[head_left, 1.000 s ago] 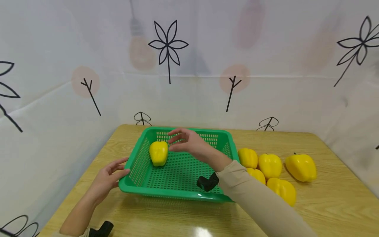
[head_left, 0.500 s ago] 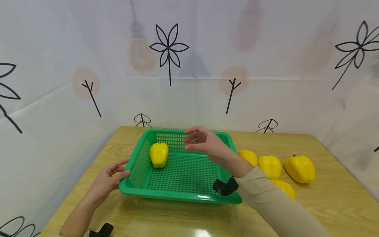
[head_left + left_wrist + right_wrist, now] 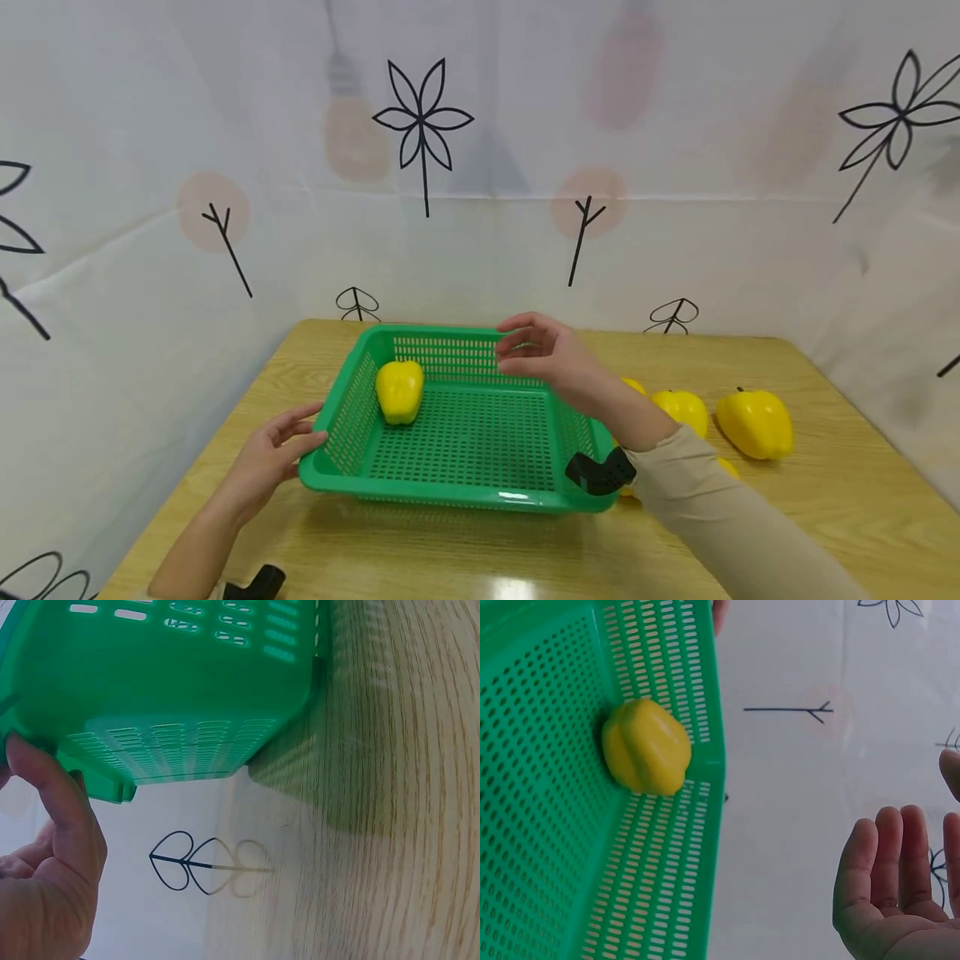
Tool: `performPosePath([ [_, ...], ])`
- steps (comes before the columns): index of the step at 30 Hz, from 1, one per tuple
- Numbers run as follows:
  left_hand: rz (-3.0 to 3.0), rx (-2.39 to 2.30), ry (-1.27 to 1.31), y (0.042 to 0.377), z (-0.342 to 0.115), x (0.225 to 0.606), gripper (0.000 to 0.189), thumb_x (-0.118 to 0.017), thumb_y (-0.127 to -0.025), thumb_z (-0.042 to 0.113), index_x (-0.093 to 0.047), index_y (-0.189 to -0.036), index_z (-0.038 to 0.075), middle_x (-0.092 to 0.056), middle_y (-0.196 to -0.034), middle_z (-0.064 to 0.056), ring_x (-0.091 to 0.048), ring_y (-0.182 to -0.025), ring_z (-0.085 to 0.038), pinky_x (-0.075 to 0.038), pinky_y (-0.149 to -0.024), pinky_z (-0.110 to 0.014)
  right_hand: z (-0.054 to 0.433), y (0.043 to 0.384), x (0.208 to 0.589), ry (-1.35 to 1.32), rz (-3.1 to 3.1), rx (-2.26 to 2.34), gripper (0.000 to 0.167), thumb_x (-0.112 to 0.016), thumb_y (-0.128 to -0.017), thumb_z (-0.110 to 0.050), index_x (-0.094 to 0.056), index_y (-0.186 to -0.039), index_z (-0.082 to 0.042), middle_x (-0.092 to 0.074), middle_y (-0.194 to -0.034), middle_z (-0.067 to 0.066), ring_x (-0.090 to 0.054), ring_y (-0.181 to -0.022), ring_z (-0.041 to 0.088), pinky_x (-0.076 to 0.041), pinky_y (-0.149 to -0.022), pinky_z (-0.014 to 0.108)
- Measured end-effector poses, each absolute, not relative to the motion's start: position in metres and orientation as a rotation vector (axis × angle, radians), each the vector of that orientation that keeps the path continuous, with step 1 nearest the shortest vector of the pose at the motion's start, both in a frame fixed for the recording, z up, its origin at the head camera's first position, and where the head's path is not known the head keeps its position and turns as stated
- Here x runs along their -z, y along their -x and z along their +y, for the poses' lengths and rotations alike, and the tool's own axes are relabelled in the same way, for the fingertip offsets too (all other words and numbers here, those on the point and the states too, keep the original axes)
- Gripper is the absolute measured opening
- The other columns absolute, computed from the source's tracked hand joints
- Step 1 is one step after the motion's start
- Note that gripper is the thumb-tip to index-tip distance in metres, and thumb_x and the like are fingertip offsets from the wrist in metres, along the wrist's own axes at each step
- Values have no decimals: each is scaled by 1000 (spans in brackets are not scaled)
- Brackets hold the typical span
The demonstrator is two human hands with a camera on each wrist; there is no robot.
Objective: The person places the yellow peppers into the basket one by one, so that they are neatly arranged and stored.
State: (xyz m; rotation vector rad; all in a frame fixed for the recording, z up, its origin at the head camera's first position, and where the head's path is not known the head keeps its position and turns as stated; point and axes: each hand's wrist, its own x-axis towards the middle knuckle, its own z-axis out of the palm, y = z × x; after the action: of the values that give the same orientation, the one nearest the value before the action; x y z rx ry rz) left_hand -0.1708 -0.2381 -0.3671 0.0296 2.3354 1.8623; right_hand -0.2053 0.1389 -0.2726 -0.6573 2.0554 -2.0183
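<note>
A green basket sits on the wooden bench. One yellow pepper lies inside it, at about 10 o'clock on the basket floor, just beside the left wall; the right wrist view shows the same pepper close against the slotted wall of the basket.

The left hand rests at the basket's 8 o'clock corner, fingers fairly straight and touching the rim, its grip loose and holding nothing. In the left wrist view a finger lies against the underside of the rim.

The right hand hovers above the basket's 2 o'clock corner, empty, its grip wide with fingers relaxed and spread; the right wrist view shows the palm open with nothing in it.

More yellow peppers lie on the bench at 3 o'clock from the basket, partly hidden behind the right forearm and its beige sleeve.
</note>
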Motion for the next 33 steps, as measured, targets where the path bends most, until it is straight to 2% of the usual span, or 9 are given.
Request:
performPosePath([
  [7, 2317, -1872, -15, 170, -239, 368, 62, -62, -91, 26, -34, -143, 6, -42, -119, -16, -57, -87, -14, -53, -71, -34, 162, 202, 274, 663, 2156, 1978, 33, -66, -85, -2, -55, -115, -12, -58, -106, 10, -56, -102, 27, -47, -87, 33],
  [13, 2314, -1879, -22, 169, -238, 367, 61, -61, -92, 25, -34, -143, 6, -43, -118, -15, -57, -86, -14, -53, -70, -34, 184, 200, 275, 613, 2237, 1964, 31, -64, -87, -5, -54, -115, -15, -58, -106, 7, -56, -104, 23, -46, -88, 29],
  [27, 2301, -1902, -14, 168, -237, 368, 61, -61, -92, 25, -34, -143, 7, -44, -117, -15, -58, -85, -15, -53, -71, -34, 228, 195, 278, 548, 2380, 1950, 26, -62, -90, -8, -55, -112, -18, -59, -104, 1, -58, -99, 17, -47, -85, 23],
  [33, 2306, -1901, -5, 169, -237, 368, 61, -61, -92, 26, -34, -143, 7, -43, -118, -15, -58, -86, -14, -53, -71, -34, 248, 192, 285, 554, 2353, 1998, 25, -60, -91, -3, -55, -111, -17, -60, -102, -1, -58, -95, 13, -47, -83, 21],
])
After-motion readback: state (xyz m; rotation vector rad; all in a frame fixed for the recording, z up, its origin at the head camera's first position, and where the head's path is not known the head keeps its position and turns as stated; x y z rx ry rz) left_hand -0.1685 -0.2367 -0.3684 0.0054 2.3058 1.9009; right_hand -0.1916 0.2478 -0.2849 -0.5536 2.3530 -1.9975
